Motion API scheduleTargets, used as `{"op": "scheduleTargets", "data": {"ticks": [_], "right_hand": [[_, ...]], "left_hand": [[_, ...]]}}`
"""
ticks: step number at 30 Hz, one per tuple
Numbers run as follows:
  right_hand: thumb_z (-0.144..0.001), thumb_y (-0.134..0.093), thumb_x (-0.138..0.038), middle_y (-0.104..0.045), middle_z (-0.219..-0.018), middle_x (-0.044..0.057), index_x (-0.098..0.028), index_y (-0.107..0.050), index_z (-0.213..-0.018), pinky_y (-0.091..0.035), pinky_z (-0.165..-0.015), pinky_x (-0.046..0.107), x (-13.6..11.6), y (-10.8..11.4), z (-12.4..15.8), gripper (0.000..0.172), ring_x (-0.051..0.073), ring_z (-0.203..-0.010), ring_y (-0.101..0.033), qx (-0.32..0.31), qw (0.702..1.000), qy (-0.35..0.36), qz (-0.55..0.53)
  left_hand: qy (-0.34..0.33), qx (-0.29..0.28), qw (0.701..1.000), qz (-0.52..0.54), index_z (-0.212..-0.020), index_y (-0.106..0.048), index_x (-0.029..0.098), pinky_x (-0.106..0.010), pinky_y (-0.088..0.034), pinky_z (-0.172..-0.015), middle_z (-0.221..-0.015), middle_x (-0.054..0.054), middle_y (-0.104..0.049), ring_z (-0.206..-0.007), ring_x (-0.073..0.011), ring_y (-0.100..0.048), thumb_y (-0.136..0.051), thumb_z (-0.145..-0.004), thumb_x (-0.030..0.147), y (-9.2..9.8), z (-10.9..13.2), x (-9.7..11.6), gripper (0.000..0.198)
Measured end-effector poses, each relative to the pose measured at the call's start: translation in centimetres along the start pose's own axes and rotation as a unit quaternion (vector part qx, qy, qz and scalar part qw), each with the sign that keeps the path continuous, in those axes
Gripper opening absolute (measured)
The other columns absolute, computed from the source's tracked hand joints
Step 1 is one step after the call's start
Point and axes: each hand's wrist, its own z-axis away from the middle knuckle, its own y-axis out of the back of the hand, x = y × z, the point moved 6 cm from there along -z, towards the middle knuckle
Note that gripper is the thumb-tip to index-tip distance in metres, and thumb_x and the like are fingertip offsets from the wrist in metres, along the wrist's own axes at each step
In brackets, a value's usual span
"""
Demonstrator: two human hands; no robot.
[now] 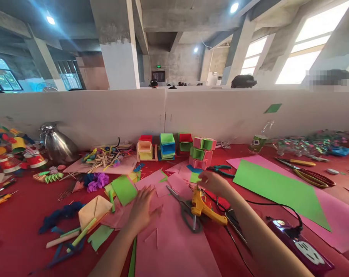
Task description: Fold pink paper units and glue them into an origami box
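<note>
My left hand (142,209) lies over pink paper (174,250) with its fingers spread, holding nothing. My right hand (216,186) reaches past the nozzle end of a yellow glue gun (207,209), fingers loosely bent; I see nothing held in it. Its fingertips are close to a small green-and-blue paper piece (195,177) and a stack of pink and green folded paper boxes (202,154). Grey-handled scissors (187,211) lie open between my hands, beside the glue gun. A bright green paper piece (124,189) lies just left of my left hand.
Folded paper boxes (167,146) stand along the white partition (119,115). At left are a steel jug (59,144) and craft sticks (105,157). At right lie pliers (220,169), a green sheet (278,194), larger shears (310,177) and a purple power strip (304,246) with cords.
</note>
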Motion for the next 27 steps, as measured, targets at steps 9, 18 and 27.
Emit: {"op": "scheduleTargets", "data": {"ticks": [9, 18, 27], "right_hand": [[-0.069, -0.061, -0.032, -0.056, -0.111, 0.008, -0.022, -0.055, -0.11, -0.038, -0.061, 0.028, -1.9, -2.8, 9.2, 0.043, 0.026, -0.089, -0.06, -0.008, 0.996, 0.024, 0.085], [-0.072, -0.052, -0.02, -0.061, -0.102, 0.007, -0.02, -0.056, -0.104, -0.04, -0.064, 0.027, -1.2, -4.2, 8.6, 0.032, 0.021, -0.083, -0.062, 0.064, 0.997, 0.016, 0.037], [-0.079, -0.048, -0.025, -0.056, -0.109, 0.012, -0.016, -0.044, -0.116, -0.043, -0.075, 0.033, 2.6, -0.6, 7.5, 0.038, 0.026, -0.101, -0.055, 0.171, 0.984, -0.039, -0.009]], "left_hand": [[-0.001, -0.213, 0.951, -0.222, -0.14, -0.026, 0.017, -0.05, -0.009, -0.109, -0.149, -0.014, -0.018, -0.137, -0.0304, -0.013, -0.04, -0.072, 0.072, -2.4, 1.0, 1.1, 0.089], [0.008, -0.24, 0.944, -0.225, -0.14, -0.028, 0.021, -0.055, -0.009, -0.107, -0.149, -0.014, -0.016, -0.136, -0.0336, -0.013, -0.052, -0.067, 0.067, -2.1, 1.2, 0.9, 0.089], [0.011, -0.276, 0.934, -0.228, -0.136, -0.035, 0.026, -0.051, -0.015, -0.107, -0.147, -0.009, -0.025, -0.135, -0.0299, -0.019, -0.065, -0.064, 0.046, -0.6, 1.6, 0.4, 0.08]]}}
